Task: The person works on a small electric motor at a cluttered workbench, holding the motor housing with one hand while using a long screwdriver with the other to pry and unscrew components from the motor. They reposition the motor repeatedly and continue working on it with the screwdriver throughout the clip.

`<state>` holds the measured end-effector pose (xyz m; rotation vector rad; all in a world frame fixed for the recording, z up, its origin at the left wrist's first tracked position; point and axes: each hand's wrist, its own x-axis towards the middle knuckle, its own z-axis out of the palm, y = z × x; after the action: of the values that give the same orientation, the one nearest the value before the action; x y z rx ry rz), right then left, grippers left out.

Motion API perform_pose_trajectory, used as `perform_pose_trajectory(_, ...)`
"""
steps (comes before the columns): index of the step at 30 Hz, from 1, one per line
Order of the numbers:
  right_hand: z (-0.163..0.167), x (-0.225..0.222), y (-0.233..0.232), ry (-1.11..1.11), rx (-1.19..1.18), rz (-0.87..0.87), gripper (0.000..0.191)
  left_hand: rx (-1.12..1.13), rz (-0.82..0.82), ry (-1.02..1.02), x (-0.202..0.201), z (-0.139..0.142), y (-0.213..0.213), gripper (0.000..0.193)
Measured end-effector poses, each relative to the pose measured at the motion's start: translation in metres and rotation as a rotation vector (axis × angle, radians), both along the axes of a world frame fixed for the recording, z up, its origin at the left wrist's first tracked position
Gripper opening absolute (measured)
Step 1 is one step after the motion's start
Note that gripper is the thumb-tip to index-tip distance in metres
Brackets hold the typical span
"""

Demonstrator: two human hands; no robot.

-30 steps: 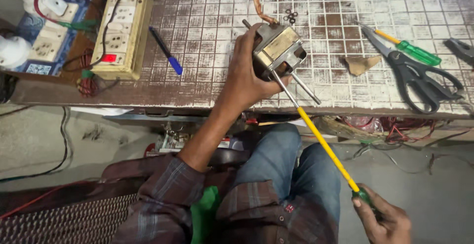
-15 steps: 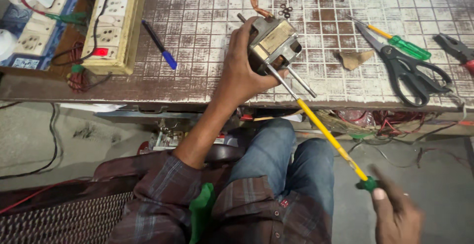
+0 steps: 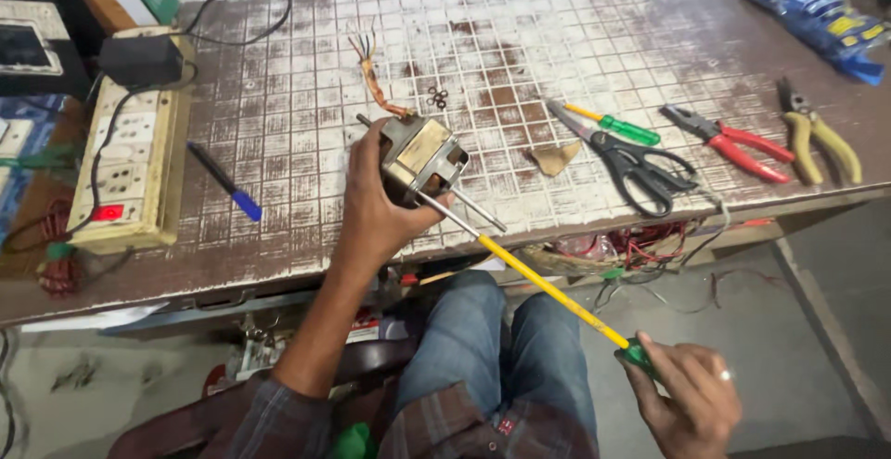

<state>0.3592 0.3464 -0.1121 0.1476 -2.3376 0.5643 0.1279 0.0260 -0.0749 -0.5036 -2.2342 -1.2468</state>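
Gripping small motor point(image 3: 422, 157) at frame centre, left hand point(image 3: 376, 204); right hand point(image 3: 687, 399), lower right, pinching long yellow screwdriver point(image 3: 548, 287).

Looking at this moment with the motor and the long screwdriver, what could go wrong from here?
1. The left hand holds the small motor right by the long yellow screwdriver's tip; a slip could jab the fingers.
2. The right hand grips only the far handle end, so the tip may wobble.
3. The motor is held near the table edge, above the lap; if the grip loosens, it could drop.
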Motion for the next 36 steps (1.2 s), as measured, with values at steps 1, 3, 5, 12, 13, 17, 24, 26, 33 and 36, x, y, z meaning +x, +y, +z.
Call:
perform_pose_trajectory(1, 0.003, -0.002, -0.003, 0.079, 0.039, 0.009, 0.042, 0.003, -0.002, -0.009, 0.0, 0.0, 0.0, 0.106)
perform_pose_trajectory(3, 0.005, -0.002, -0.006, 0.113, -0.004, 0.047, 0.042, 0.01, -0.002, -0.027, 0.0, 0.002, -0.001, 0.106)
perform_pose_trajectory(5, 0.001, 0.004, -0.005, 0.019, -0.168, 0.1, 0.042, 0.029, -0.003, -0.061, 0.0, 0.004, -0.002, 0.105)
perform_pose_trajectory(12, -0.04, 0.006, 0.036, -0.513, -0.857, -0.043, 0.018, 0.087, 0.003, -0.138, 0.001, 0.026, -0.001, 0.103)
perform_pose_trajectory(13, -0.047, -0.002, 0.036, -0.429, -0.844, 0.075, 0.018, 0.085, 0.002, -0.145, 0.0, 0.028, -0.001, 0.103)
perform_pose_trajectory(17, -0.067, -0.028, 0.009, -0.44, -0.724, 0.226, 0.021, 0.07, -0.001, -0.186, -0.001, 0.029, 0.0, 0.102)
perform_pose_trajectory(24, -0.05, -0.043, 0.005, -0.472, -0.651, 0.233, 0.027, 0.062, -0.001, -0.237, -0.003, 0.028, 0.0, 0.104)
perform_pose_trajectory(26, -0.045, -0.038, 0.013, -0.46, -0.581, 0.228, 0.029, 0.037, 0.013, -0.214, -0.003, 0.03, 0.002, 0.104)
perform_pose_trajectory(33, -0.059, -0.023, 0.034, -0.408, -0.423, 0.208, 0.036, 0.055, 0.016, -0.265, -0.001, 0.028, 0.003, 0.106)
perform_pose_trajectory(36, -0.073, -0.024, 0.028, -0.472, -0.553, 0.256, 0.039, 0.07, 0.008, -0.229, 0.0, 0.026, 0.002, 0.105)
